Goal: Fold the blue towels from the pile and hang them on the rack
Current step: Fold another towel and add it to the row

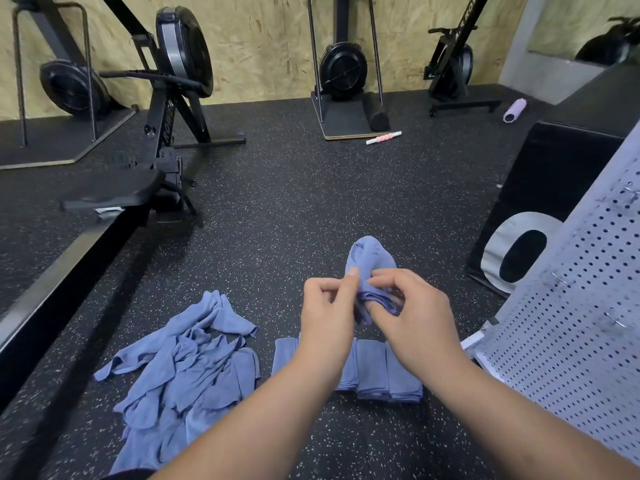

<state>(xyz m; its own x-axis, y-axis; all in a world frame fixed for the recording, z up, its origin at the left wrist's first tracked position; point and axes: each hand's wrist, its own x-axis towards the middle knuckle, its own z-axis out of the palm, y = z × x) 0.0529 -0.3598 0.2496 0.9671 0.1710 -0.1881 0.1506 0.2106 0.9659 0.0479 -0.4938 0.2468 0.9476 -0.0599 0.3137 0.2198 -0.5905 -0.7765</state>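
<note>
Head view shows both of my hands raised over the speckled black floor (277, 209), working one blue towel (372, 261) between them. My left hand (327, 306) has its grip nearly closed: thumb and forefinger pinch the towel's left edge, the other fingers curled into the palm. My right hand (414, 306) is closed more loosely, thumb and forefinger arched over the cloth and the lower fingers tucked into the bunched folds underneath. The towel is crumpled, not flat. Its long axis runs roughly away from me, with a rounded hump of cloth pointing toward the far wall and the gathered end hanging down between my hands.

Below my wrists, on the floor, lies a row of folded towels (372, 368), side by side and touching, their long sides running away from me; my left forearm covers part of the row. To the left of that row, just apart from it, sprawls the loose pile (180, 368) of unfolded blue towels. A perforated grey panel (575, 306) leans along the right edge of the scene, near the folded row. A rowing machine (166, 98) stands well apart, at the far left of the floor.
</note>
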